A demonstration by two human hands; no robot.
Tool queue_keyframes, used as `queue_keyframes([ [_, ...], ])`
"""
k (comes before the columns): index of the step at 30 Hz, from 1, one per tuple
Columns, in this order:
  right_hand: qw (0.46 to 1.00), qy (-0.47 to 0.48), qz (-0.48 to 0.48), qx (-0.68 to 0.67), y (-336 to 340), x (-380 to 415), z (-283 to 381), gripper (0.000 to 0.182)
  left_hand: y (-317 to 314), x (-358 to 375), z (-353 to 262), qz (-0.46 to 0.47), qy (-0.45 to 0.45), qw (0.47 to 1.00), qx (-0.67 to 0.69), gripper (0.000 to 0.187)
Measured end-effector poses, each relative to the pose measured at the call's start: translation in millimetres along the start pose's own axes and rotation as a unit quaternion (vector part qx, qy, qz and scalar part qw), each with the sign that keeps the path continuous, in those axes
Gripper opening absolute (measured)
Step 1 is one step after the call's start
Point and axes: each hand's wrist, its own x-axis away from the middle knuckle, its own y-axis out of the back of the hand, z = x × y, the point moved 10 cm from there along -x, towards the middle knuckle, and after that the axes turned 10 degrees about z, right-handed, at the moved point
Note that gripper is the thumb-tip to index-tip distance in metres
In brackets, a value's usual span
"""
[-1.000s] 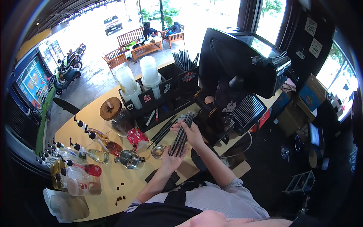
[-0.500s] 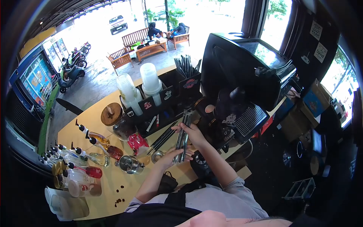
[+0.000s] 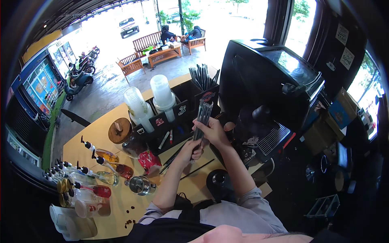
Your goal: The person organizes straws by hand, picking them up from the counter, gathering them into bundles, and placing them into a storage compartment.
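A bundle of dark, thin wrapped straws (image 3: 204, 113) stands nearly upright between my hands. My left hand (image 3: 191, 150) is closed round its lower end, and my right hand (image 3: 210, 131) grips it a little higher. More dark straws (image 3: 172, 160) lie on the wooden counter (image 3: 121, 198) just left of my hands, and a single one (image 3: 197, 168) lies below them. Behind the bundle, a black holder (image 3: 207, 96) contains several upright straws (image 3: 204, 77).
Stacked plastic cups (image 3: 162, 91), a wooden-lidded jar (image 3: 120, 131), a red packet (image 3: 149, 162) and a metal pitcher (image 3: 141, 185) stand left of my hands. Pump bottles (image 3: 121, 170) line the left side. A black coffee machine (image 3: 259, 85) is at the right. Two people sit outside.
The bundle has risen and is gathered tighter, with my hands closer together round it. A single straw now shows on the counter below my hands. The view has shifted slightly.
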Motion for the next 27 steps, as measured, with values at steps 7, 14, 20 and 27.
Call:
queue_keyframes([
  [7,0.985,0.059,-0.081,0.138,16.8,-20.7,38.8,0.018,-11.5,-28.5,-76.9,-0.054,-0.084,0.979,-0.175,0.039],
  [14,0.950,0.171,-0.204,0.161,30.8,-30.7,71.5,0.019,-22.5,-27.7,-158.7,-0.186,-0.296,0.798,-0.492,0.023],
  [20,0.840,0.287,-0.377,0.263,40.9,-16.5,104.5,0.016,-44.1,3.6,-184.5,-0.312,-0.363,0.605,-0.636,0.051],
  [27,0.782,0.132,-0.401,0.457,64.1,-65.6,62.6,0.020,-37.4,6.0,-174.0,-0.303,-0.347,0.594,-0.659,0.053],
])
